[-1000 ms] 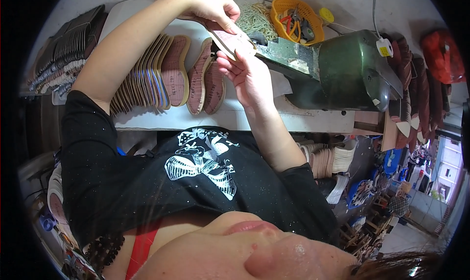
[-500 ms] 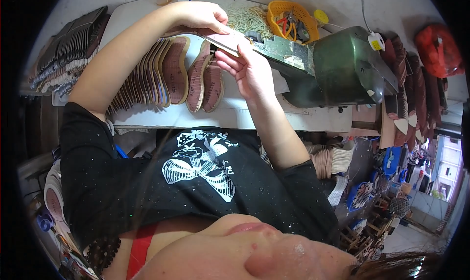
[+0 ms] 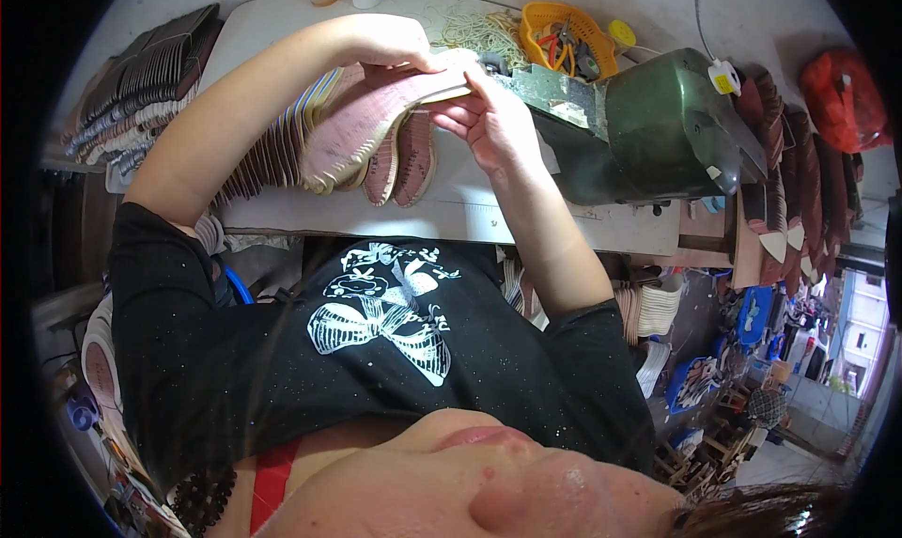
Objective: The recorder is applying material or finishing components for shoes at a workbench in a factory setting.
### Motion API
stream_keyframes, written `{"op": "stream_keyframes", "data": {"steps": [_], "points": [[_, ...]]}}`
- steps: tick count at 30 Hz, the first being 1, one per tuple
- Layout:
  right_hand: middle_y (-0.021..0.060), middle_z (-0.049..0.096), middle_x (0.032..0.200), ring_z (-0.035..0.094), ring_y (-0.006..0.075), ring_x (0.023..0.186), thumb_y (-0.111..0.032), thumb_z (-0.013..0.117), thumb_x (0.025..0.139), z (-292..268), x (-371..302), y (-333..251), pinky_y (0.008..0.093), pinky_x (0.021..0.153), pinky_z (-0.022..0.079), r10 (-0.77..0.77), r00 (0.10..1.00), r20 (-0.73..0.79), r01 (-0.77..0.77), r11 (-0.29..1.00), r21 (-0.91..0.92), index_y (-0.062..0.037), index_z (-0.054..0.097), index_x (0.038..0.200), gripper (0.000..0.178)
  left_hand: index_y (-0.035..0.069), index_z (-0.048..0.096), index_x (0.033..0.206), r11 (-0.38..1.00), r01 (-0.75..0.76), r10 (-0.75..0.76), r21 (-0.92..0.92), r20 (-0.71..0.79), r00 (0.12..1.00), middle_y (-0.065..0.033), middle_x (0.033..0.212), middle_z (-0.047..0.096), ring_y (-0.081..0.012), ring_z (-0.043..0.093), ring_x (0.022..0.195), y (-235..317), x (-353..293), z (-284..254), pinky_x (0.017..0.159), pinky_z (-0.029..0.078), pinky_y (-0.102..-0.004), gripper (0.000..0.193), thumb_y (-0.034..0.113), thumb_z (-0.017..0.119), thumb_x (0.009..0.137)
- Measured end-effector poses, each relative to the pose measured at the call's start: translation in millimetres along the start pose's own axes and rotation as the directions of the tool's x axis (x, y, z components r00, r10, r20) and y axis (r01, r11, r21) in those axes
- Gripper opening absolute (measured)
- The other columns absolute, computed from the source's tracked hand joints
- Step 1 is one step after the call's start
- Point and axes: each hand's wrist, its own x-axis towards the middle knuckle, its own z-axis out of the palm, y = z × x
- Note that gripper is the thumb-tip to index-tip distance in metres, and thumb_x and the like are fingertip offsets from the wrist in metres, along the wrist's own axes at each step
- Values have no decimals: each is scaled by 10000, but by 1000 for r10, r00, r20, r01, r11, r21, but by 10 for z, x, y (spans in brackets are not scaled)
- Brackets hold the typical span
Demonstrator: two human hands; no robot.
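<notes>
A pink shoe sole (image 3: 362,124) with a pale edge is held up over the table, tilted so that its broad flat face shows. My left hand (image 3: 399,45) is closed on its far edge, with some fingers hidden behind the sole. At the right end, my right hand (image 3: 493,129) grips the same sole, thumb on its edge and the other fingers below. That end is close to the arm of a green machine (image 3: 667,129). Under the held sole lie a pair of pink soles (image 3: 414,167) and a packed row of soles (image 3: 258,167), partly covered.
An orange basket (image 3: 601,54) with pliers stands behind the machine, beside a heap of pale cord (image 3: 474,35). Stacked dark pieces (image 3: 150,63) lie at the table's left. More soles (image 3: 785,162) hang or stack at the right, below a red bag (image 3: 841,101).
The sole has turned from nearly edge-on to showing its pink face, and its free end has swung toward me over the row. Both hands stay on it.
</notes>
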Motion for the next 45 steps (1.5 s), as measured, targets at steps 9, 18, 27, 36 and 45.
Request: {"op": "stream_keyframes", "data": {"steps": [9, 18, 27, 36, 45], "points": [[84, 654, 891, 641, 144, 772, -229, 585, 893, -189, -151, -189, 261, 661, 526, 175, 984, 42, -171, 981, -91, -19, 584, 1089, 287, 32, 620, 690, 910, 127, -82, -396, 126, 989, -66, 513, 577, -111, 513, 363, 61, 1, 276, 381, 431, -238, 411, 406, 610, 860], [40, 643, 863, 584, 76, 740, -170, 696, 812, -315, -669, -156, 216, 658, 465, 106, 994, 19, -92, 928, -362, 35, 616, 986, 281, 74, 551, 555, 927, 95, -104, -362, -5, 995, -19, 428, 488, -71, 417, 322, 45, 121, 211, 331, 300, -213, 491, 459, 600, 855], [86, 654, 948, 625, 118, 825, -143, 645, 853, -318, -359, 21, 244, 715, 495, 9, 1000, -14, -11, 986, -165, 49, 591, 1058, 286, 107, 499, 518, 958, 49, -107, -283, -191, 976, 50, 385, 328, -65, 239, 344, -31, 359, 114, 365, 204, -243, 529, 535, 624, 801], [93, 644, 1022, 644, 154, 885, -117, 573, 897, 141, -81, 138, 297, 780, 540, -12, 999, -35, 17, 990, 142, 23, 541, 1151, 292, 141, 511, 524, 939, 48, -152, -342, -285, 946, 61, 410, 387, -55, 319, 360, -280, 434, 0, 381, 262, -229, 506, 540, 604, 822], [-3, 635, 797, 547, 46, 688, -184, 710, 819, 366, -659, 159, 200, 617, 446, -305, 941, 146, 336, 790, -514, -13, 656, 861, 184, -37, 541, 1116, 448, -565, 188, -692, -545, 817, -85, 960, 618, -120, 614, 841, -133, -792, 917, 741, 498, -257, 377, 243, 611, 873]]}}
